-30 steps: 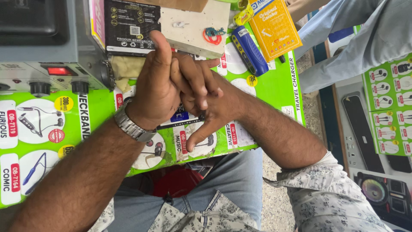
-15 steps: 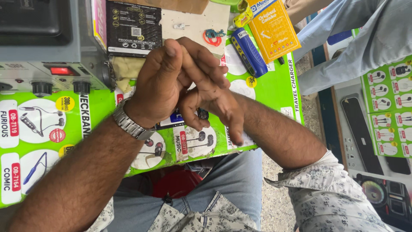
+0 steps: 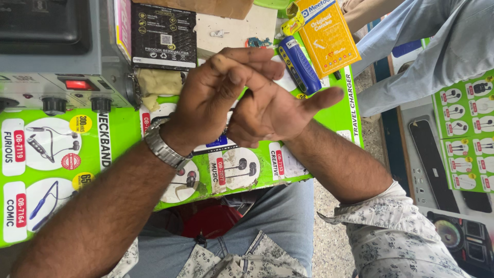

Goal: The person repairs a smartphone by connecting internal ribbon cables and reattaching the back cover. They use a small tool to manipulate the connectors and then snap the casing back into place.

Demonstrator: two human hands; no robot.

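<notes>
Two bare hands met above the green table (image 3: pixel 62 154), holding nothing. Nearest, the left hand (image 3: pixel 211 98), a metal watch (image 3: pixel 162 146) on its wrist, curled its fingers (image 3: pixel 247 64) over the right hand (image 3: pixel 272 110), whose palm lay open and released, thumb pointing right. Just beyond them lay a blue lighter (image 3: pixel 299 64), its long axis running diagonally from upper left to lower right, beside an orange box (image 3: pixel 327 36). Farther left sat a black box (image 3: pixel 163 33).

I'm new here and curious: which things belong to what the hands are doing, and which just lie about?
In use: left hand, right hand, pressed together; nothing seen held.
Lying about: blue lighter, orange packet, black box, yellow cloth, grey unit.
</notes>
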